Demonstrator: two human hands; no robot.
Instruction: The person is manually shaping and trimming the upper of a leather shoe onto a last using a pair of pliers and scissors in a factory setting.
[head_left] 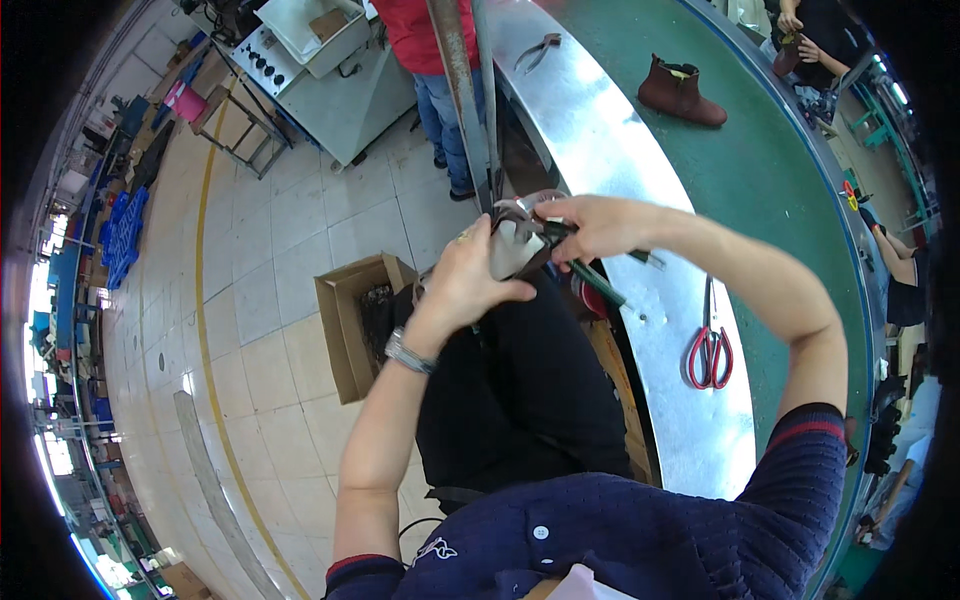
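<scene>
My left hand (462, 280), wearing a metal wristwatch (410, 352), grips the near side of a greyish-white and brown piece that looks like a shoe upper (513, 250), above my lap. My right hand (600, 230) is closed around a pair of pliers with green handles (598, 284). Their metal head (512, 208) meets the far edge of the piece. Part of the piece is hidden by my fingers, so I cannot tell its full shape.
On the metal bench strip to the right lie red-handled scissors (711, 357) and another pair of pliers (540, 50). A brown ankle boot (683, 93) stands on the green belt. An open cardboard box (340, 345) is left of my legs. Ahead, a person in red (415, 35) stands beside a metal post (462, 90).
</scene>
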